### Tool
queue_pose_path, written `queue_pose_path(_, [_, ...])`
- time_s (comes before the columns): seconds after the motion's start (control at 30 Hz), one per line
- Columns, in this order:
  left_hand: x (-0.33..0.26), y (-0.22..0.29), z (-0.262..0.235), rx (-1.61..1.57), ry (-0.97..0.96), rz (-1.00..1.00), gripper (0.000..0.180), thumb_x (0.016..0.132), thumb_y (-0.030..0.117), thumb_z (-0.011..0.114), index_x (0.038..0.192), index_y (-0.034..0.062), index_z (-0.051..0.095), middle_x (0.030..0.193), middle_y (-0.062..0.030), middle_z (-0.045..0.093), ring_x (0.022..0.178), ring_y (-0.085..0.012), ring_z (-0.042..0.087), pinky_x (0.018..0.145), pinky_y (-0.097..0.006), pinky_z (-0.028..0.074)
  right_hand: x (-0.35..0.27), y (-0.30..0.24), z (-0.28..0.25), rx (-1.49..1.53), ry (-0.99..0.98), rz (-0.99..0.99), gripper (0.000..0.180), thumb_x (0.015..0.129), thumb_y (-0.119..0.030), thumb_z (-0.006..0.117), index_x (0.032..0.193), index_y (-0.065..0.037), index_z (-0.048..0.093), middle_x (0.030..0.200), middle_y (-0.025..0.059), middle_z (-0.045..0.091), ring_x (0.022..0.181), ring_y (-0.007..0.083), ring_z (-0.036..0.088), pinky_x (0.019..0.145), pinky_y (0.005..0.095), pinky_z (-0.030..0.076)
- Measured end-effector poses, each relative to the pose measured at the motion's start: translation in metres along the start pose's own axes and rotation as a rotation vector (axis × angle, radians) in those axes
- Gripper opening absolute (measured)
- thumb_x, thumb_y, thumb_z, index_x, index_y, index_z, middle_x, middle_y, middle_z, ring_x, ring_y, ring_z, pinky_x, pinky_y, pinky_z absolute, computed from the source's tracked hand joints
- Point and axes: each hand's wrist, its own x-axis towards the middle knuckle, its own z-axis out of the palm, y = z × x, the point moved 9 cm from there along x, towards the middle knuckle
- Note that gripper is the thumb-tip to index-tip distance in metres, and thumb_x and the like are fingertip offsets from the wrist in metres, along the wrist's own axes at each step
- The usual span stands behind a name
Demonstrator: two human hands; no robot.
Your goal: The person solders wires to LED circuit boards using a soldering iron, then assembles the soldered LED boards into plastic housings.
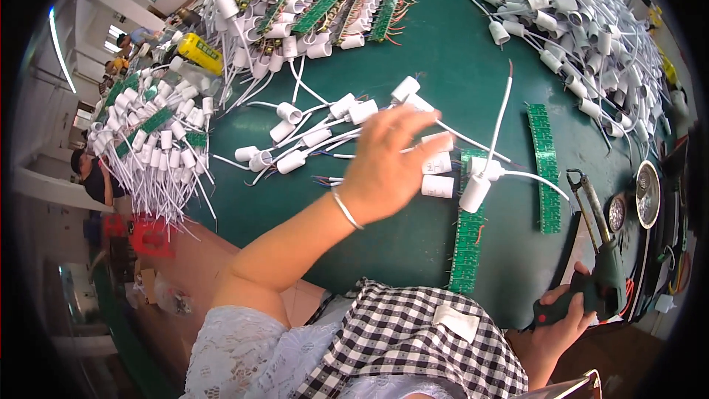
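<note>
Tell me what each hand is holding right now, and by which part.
The right hand grips a green soldering gun by its handle. The left hand lies over white capped wires; whether it actually grips one cannot be told.

There is one view, from a camera on the person's head. It looks down and forward at the green table, close enough to show both arms coming up from the bottom edge. The picture bends round at its dark rim.
</note>
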Motion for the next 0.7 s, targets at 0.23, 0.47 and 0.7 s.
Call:
queue_pose_path(0.23, [-0.057, -0.178, -0.077, 0.273, -0.219, -0.366, 0.045, 0.072, -0.005, 0.054, 0.112, 0.0142, 0.063, 0.118, -0.0073, 0.058, 0.111, -0.0315, 0.05, 0.098, -0.042, 0.039, -0.005, 0.01, -0.002, -0.009, -0.085, 0.016, 0.046, 0.09, -0.017, 0.054, 0.127, 0.004, 0.041, 0.114, 0.0184, 0.058, 0.057, 0.0131, 0.053, 0.052, 0.0256, 0.045])
queue_pose_path(0.47, [-0.073, -0.195, -0.059, -0.067, -0.192, -0.456, 0.041, 0.078, 0.013, 0.07, 0.118, 0.0118, 0.06, 0.116, -0.0112, 0.06, 0.112, -0.0316, 0.054, 0.09, -0.035, 0.047, -0.017, -0.011, 0.02, -0.044, 0.023, -0.044, 0.048, 0.089, -0.019, 0.055, 0.128, 0.006, 0.041, 0.098, 0.0157, 0.06, 0.054, 0.0134, 0.052, 0.051, 0.0257, 0.044])
queue_pose_path(0.7, [-0.053, 0.027, 0.003, -0.476, -0.416, -0.246, 0.043, 0.081, 0.026, 0.07, 0.119, 0.0136, 0.055, 0.089, -0.009, 0.061, 0.073, -0.0309, 0.063, 0.062, -0.039, 0.051, -0.032, 0.018, 0.021, -0.074, -0.194, 0.235, 0.051, 0.084, -0.022, 0.062, 0.123, 0.006, 0.044, 0.117, 0.0179, 0.055, 0.06, 0.0195, 0.06, 0.055, 0.0309, 0.051])
